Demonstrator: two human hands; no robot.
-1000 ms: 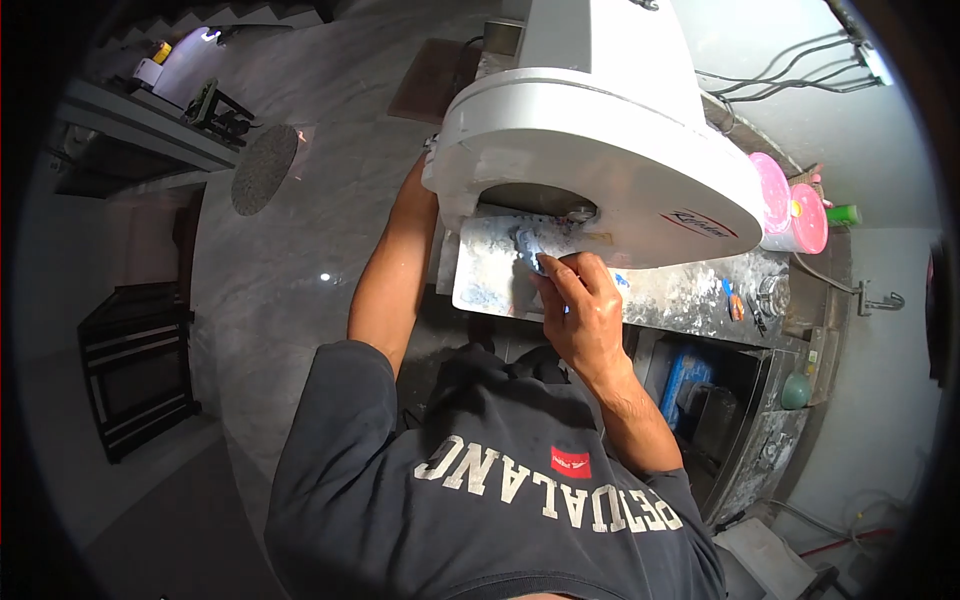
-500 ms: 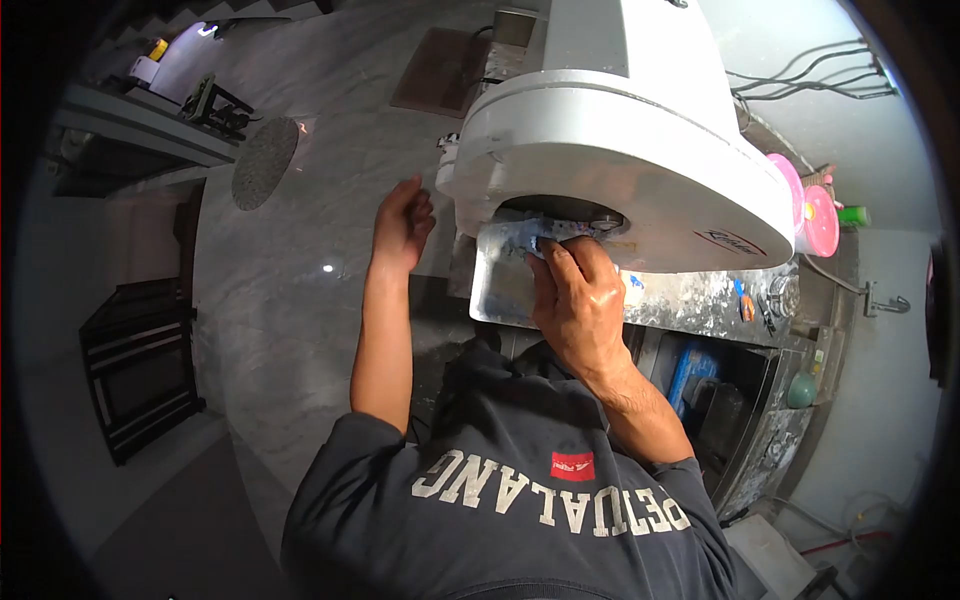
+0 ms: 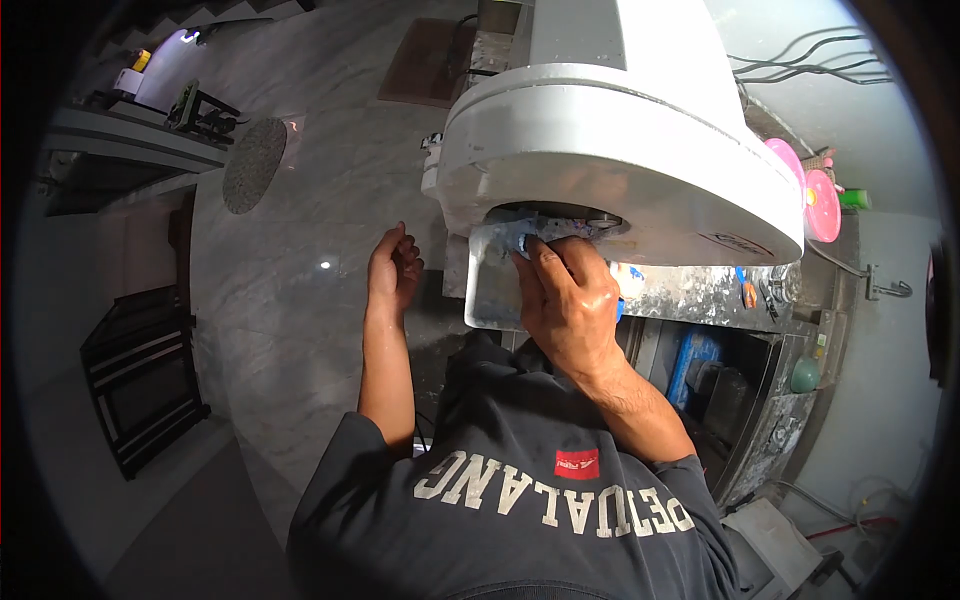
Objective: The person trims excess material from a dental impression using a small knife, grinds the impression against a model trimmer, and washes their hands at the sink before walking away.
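While the right hand (image 3: pixel 572 305) is clamping a crumpled pale-blue cloth (image 3: pixel 518 242) in its fingertips near the far edge of a pale rectangular tray (image 3: pixel 490 300), the left hand (image 3: pixel 393 268) is hanging loosely curled, thumb apart, over grey marbled floor (image 3: pixel 300 330) beyond the tray's left edge. A bulky white rounded machine housing (image 3: pixel 610 130) is overhanging the tray's far edge, limiting headroom, and a blue-and-orange tool (image 3: pixel 747 290) is lying toward the right end of the stained grey bench (image 3: pixel 690 300).
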